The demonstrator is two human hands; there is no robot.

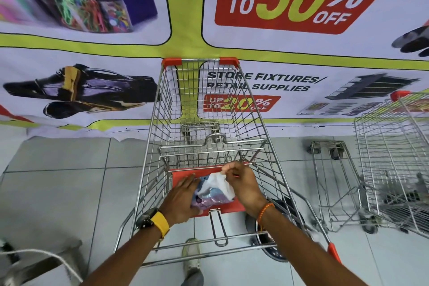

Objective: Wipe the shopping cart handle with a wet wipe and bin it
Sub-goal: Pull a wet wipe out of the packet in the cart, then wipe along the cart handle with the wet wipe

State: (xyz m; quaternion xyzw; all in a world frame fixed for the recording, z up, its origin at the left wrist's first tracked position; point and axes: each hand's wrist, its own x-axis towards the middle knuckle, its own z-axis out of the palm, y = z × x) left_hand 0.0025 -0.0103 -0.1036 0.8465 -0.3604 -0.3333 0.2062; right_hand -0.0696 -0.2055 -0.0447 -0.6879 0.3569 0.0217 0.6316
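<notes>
Now right hand point(241, 183) pinching wet wipe point(217, 182), left hand point(182, 199) steadying pack point(210, 198)

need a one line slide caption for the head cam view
Left hand steadies a wet wipe pack on the shopping cart's red seat flap while the right hand pulls out a white wipe.

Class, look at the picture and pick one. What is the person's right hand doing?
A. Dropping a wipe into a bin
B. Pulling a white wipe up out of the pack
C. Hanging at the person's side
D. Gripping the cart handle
B: the right hand pinches a white wipe rising from the pack, which the left hand steadies on the cart's red seat flap.
</notes>
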